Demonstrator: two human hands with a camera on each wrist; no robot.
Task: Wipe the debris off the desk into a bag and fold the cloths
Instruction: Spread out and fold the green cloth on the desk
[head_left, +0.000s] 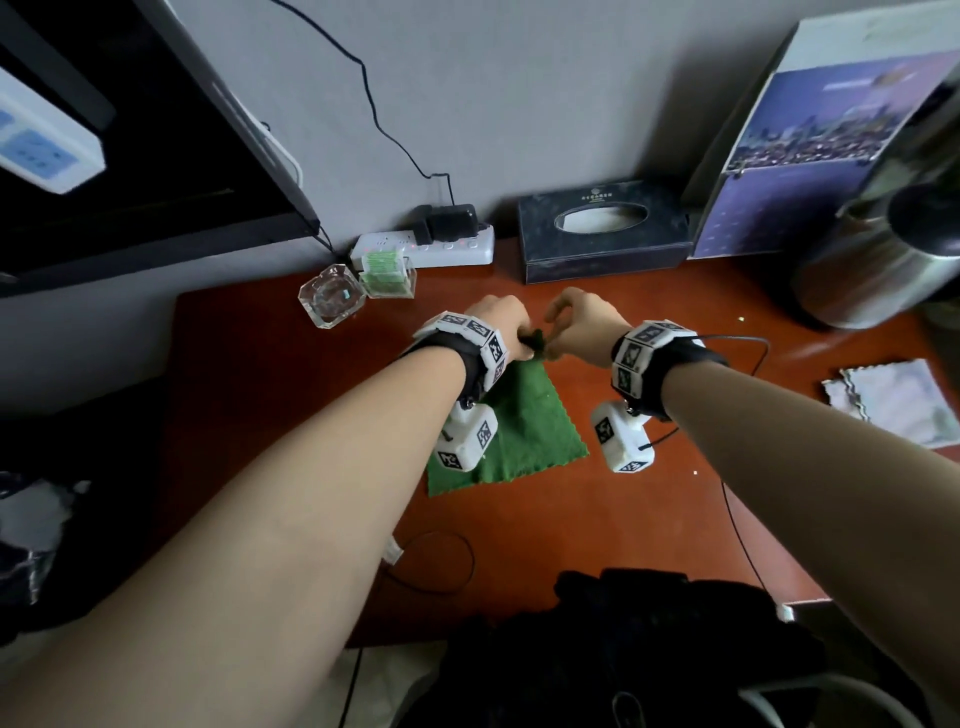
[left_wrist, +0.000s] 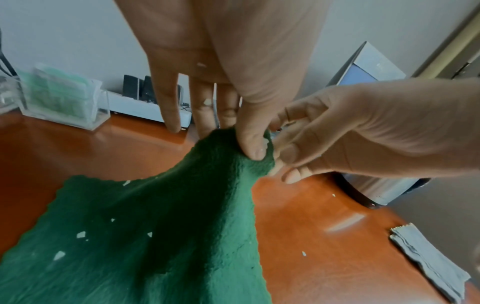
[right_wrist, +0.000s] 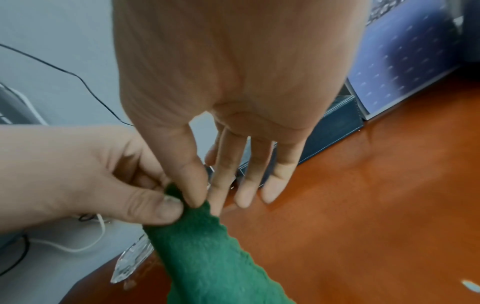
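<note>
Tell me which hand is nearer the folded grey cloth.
Right. The right hand pinches the green cloth on the side toward the grey cloth; the left hand sits just beyond it, farther away.

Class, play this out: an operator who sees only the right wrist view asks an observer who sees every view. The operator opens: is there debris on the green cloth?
Observer: Yes. Pale flakes lie on the green scalloped cloth.
Operator: Which hand lifts it?
Observer: Both: the left hand and the right hand pinch one raised corner.
Operator: Any other cloth?
Observer: A grey folded cloth lies on the reddish-brown desk, to the right.
</note>
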